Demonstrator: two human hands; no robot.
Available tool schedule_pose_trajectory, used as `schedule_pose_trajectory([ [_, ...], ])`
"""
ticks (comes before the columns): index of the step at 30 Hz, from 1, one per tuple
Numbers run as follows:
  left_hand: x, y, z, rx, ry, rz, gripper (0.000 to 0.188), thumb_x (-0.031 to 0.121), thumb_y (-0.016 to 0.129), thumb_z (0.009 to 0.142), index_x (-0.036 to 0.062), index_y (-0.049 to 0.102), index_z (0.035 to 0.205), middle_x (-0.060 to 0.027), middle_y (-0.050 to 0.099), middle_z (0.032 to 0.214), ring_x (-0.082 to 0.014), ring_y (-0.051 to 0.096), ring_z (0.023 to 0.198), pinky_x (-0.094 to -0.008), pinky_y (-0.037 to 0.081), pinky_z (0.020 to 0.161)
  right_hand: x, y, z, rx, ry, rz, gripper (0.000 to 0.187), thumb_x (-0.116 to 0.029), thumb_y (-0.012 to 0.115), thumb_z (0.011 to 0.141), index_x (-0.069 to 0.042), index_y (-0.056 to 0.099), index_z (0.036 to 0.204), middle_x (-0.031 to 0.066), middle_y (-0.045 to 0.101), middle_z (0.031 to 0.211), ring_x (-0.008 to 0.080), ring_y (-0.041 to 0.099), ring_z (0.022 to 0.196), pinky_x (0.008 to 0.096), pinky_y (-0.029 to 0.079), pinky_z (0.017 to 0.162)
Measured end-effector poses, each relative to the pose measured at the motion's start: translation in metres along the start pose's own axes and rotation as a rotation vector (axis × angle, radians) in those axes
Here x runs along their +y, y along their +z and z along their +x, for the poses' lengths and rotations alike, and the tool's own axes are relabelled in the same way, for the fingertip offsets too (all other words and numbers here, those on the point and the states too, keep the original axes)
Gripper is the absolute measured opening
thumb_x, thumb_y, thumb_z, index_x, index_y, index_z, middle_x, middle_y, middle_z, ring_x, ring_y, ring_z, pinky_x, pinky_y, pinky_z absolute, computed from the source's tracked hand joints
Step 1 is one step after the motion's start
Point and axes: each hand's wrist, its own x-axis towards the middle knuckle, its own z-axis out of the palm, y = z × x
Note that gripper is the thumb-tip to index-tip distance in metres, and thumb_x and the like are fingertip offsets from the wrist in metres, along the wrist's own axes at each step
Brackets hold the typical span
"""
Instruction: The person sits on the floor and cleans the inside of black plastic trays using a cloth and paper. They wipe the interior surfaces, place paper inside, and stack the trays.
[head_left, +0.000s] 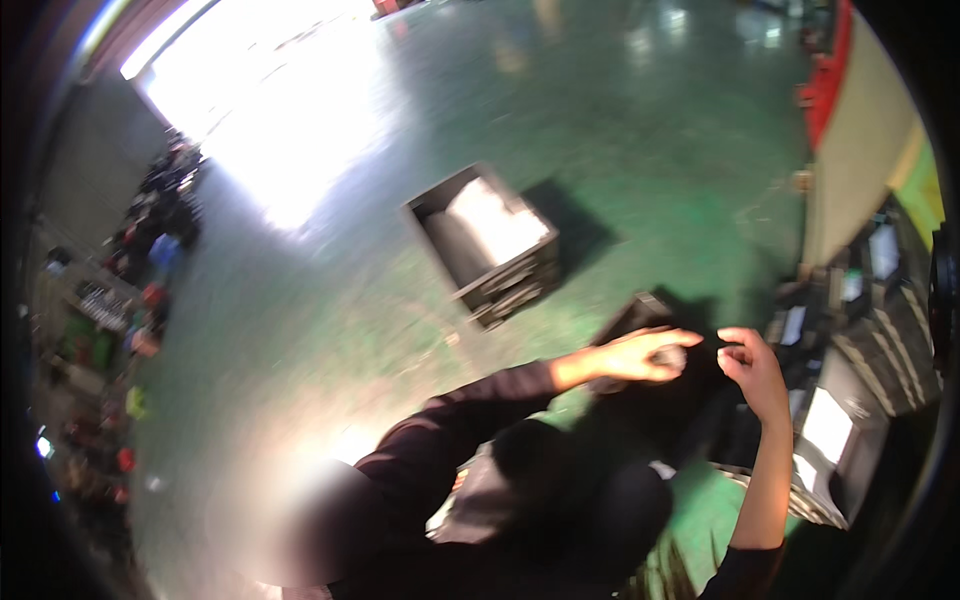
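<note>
My left hand [638,358] reaches in over a dark crate [640,315] in front of my legs. Its index finger points right, and a small greyish rounded thing [669,359] shows between finger and thumb, too blurred to name. To the right of it, my right hand [755,375] is raised with fingers bent and apart from the thumb; nothing shows in it. A gap separates the two hands. What lies in the dark crate below them is lost in shadow.
A grey crate [432,240] holding a white sheet-like item [497,222] stands ahead on the green floor [330,290]. Stacked dark bins [885,330] with white labels line the right side. Cluttered shelving [110,310] runs along the left. Bright light enters at the upper left.
</note>
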Motion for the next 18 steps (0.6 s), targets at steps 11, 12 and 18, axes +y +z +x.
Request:
schedule_pose_trajectory([
  [11,0.048,0.065,0.027,-0.136,-0.14,-0.129,0.045,0.012,0.064,0.077,0.0112,0.05,0.12,-0.006,0.058,0.101,-0.0168,0.055,0.096,-0.0307,0.042,0.087,0.071,-0.262,-0.198,0.655,0.121,-0.021,0.028,-0.011,0.06,0.081,-0.007,0.057,0.109,-0.0011,0.059,0.087,0.0074,0.055,0.082,0.0206,0.043,0.069],
  [12,0.047,0.065,0.022,-0.151,-0.141,-0.092,0.044,0.012,0.063,0.076,0.0106,0.05,0.118,-0.0065,0.057,0.103,-0.0181,0.055,0.097,-0.0305,0.042,0.087,0.088,-0.257,-0.189,0.494,0.258,-0.114,0.029,-0.009,0.061,0.079,-0.008,0.058,0.108,0.0005,0.059,0.086,0.0099,0.055,0.084,0.0234,0.044,0.074],
  [18,0.054,0.056,-0.006,-0.117,-0.169,0.104,0.045,0.009,0.068,0.072,0.0104,0.053,0.115,-0.008,0.058,0.106,-0.0209,0.057,0.098,-0.031,0.044,0.086,0.084,-0.187,-0.171,-0.144,0.494,-0.214,0.062,-0.024,0.075,0.069,-0.001,0.05,0.121,0.0119,0.055,0.118,0.0204,0.052,0.107,0.0301,0.041,0.092],
])
